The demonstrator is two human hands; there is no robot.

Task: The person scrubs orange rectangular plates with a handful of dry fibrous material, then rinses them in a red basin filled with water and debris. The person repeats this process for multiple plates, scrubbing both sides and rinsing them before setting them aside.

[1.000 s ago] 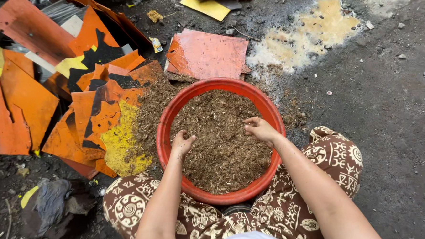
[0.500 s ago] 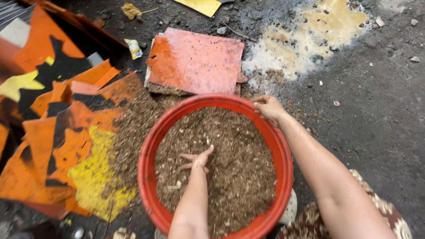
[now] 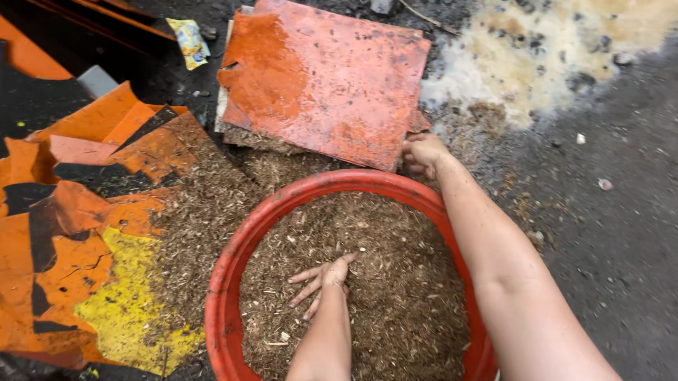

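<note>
A round red basin (image 3: pixel 229 294) sits on the ground, filled with brown shredded fibre (image 3: pixel 389 287). My left hand (image 3: pixel 324 281) lies flat on the fibre inside the basin, fingers spread. My right hand (image 3: pixel 423 153) reaches past the basin's far rim and grips the near corner of a flat orange board (image 3: pixel 326 77) lying on the ground. More of the brown fibre is heaped on the ground left of the basin and under the board's near edge.
Torn orange, black and yellow sheets (image 3: pixel 90 247) cover the ground at the left. A pale yellowish patch (image 3: pixel 546 52) stains the dark wet ground at the upper right. A small crumpled wrapper (image 3: pixel 190 38) lies beyond the board.
My right hand has left the basin's rim and reached to the orange board's corner. My left hand has moved to the middle of the fibre. The view has shifted closer.
</note>
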